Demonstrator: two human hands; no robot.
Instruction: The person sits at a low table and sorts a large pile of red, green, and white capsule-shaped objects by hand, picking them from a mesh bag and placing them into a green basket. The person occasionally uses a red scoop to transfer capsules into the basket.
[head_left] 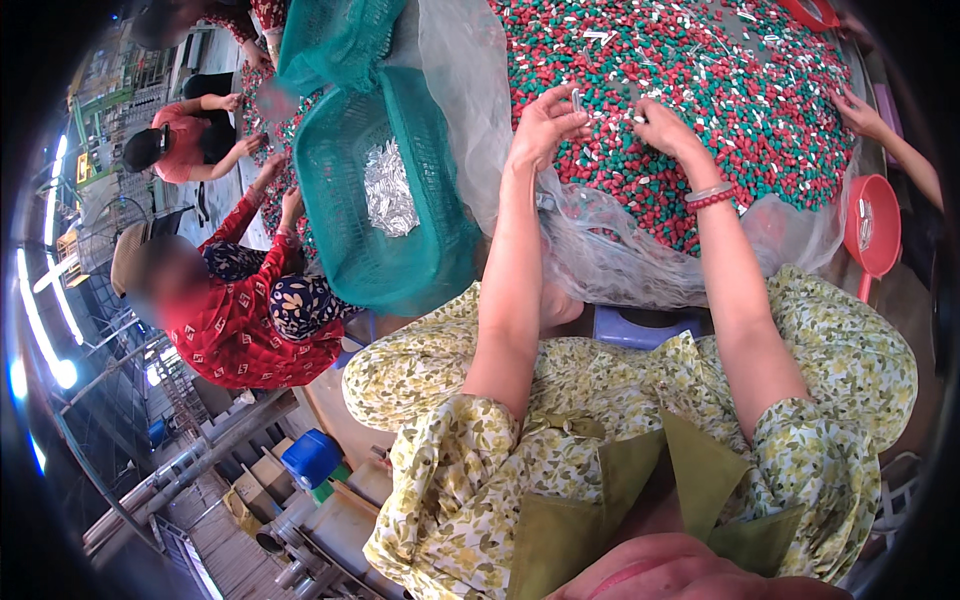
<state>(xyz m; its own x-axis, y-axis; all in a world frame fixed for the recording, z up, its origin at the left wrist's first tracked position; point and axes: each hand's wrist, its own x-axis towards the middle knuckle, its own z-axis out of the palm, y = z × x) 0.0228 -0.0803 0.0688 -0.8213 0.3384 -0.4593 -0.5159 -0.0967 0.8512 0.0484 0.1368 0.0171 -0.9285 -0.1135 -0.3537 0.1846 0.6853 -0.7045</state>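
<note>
Currently, your left hand (pixel 543 132) pinches a slim pale stick (pixel 576 99) between its fingers. Your right hand (pixel 667 132) presses its fingers on a whitish piece (pixel 637 118), above the red-and-green heap (pixel 720 100).

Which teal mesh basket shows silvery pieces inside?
The lower basket, left of the wearer's left hand: a silvery pile lies in it. The visible part of the upper basket shows none.

Upper green basket (pixel 335 45) and red-green heap (pixel 622 178) cut off above.
</note>
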